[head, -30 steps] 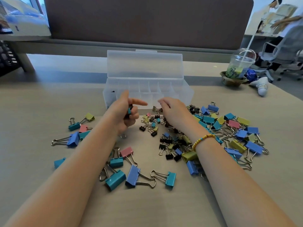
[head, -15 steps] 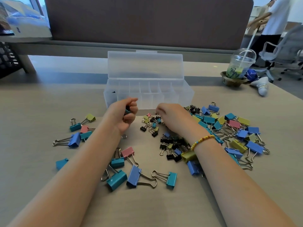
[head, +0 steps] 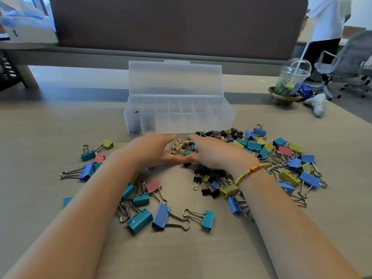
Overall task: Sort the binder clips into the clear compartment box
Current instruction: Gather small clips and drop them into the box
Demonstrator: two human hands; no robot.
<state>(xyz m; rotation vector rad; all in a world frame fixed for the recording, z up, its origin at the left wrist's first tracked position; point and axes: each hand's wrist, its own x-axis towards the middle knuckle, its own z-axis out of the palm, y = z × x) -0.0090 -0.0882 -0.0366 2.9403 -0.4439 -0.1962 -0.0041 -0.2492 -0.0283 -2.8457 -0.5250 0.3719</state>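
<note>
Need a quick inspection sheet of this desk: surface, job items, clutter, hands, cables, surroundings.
Surface: beige desk, matte, no spills seen.
Job's things: clear compartment box with lid up, a few dark clips in its left compartments, the rest look empty; binder clips of mixed sizes and colours are scattered in front of it, most to the right.
Clutter: iced drink cup with straw in a holder, and a white sock-like item, at far right.
Hands: left hand and right hand are both low over the small clips; fingers look relaxed, no clear grip. Bead bracelet on the right wrist.
Cables: nothing seen.
Surroundings: brown partition, office chair, a standing person.
</note>
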